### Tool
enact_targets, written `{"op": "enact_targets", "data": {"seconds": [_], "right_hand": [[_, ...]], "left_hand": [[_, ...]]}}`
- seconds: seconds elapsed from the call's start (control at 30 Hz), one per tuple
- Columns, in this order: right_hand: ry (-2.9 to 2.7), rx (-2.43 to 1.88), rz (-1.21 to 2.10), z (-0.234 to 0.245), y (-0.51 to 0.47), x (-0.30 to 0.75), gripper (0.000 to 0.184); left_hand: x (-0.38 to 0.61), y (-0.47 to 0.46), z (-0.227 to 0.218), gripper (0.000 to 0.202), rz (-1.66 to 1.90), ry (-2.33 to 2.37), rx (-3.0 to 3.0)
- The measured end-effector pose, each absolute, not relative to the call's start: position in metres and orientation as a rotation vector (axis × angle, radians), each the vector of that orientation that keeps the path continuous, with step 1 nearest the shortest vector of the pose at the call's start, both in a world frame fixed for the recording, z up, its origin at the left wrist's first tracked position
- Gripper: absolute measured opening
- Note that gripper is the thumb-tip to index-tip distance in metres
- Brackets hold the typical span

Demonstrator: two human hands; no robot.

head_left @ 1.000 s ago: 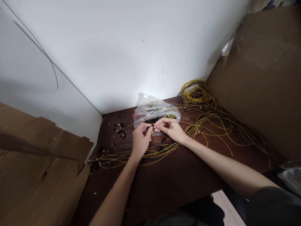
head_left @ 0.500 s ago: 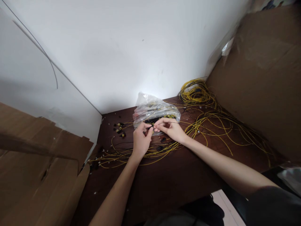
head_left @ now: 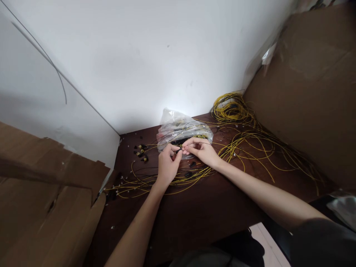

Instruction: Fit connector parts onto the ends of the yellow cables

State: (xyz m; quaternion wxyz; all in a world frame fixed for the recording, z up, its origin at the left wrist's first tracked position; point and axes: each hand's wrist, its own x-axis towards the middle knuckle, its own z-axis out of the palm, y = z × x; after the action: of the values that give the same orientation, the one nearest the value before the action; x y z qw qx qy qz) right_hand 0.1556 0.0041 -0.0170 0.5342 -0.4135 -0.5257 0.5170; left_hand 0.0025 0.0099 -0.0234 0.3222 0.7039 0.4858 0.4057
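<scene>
My left hand (head_left: 168, 163) pinches a small black connector (head_left: 178, 150) between thumb and forefinger. Close beside it, the fingertips of my right hand (head_left: 201, 150) are closed on a thin black wire (head_left: 191, 144) that runs to the connector; whether its end sits inside is too small to tell. Both hands hover in front of a clear plastic bag (head_left: 178, 128) holding many black and yellow small parts. Yellow wires (head_left: 191, 180) lie in a loose bundle on the table just below my hands, with a few black pieces (head_left: 189, 174) among them.
A coil of yellow and black wire (head_left: 229, 107) sits at the back right. Small black and yellow connectors (head_left: 141, 151) lie left of the bag on the dark brown table (head_left: 200, 211). Cardboard (head_left: 308, 96) stands at right, more cardboard (head_left: 50, 200) at left, a white wall (head_left: 139, 63) behind.
Both hands keep nearly the same place and grip. The fingertips have shifted very slightly around the connector, and the camera view has moved a little.
</scene>
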Motion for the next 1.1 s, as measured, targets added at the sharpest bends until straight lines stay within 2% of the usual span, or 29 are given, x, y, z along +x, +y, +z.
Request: {"op": "enact_targets", "data": {"seconds": [0.8,1.1], "right_hand": [[-1.22,-0.921,1.289,-0.0134,0.0057,0.1562,0.033],[-1.327,-0.985,1.264,-0.0167,0.0043,0.1584,0.017]], "left_hand": [[0.0054,0.0062,-0.0151,0.01,1.015,1.232,1.829],[0.0045,0.0058,-0.0143,0.008,1.006,1.204,1.8]]}}
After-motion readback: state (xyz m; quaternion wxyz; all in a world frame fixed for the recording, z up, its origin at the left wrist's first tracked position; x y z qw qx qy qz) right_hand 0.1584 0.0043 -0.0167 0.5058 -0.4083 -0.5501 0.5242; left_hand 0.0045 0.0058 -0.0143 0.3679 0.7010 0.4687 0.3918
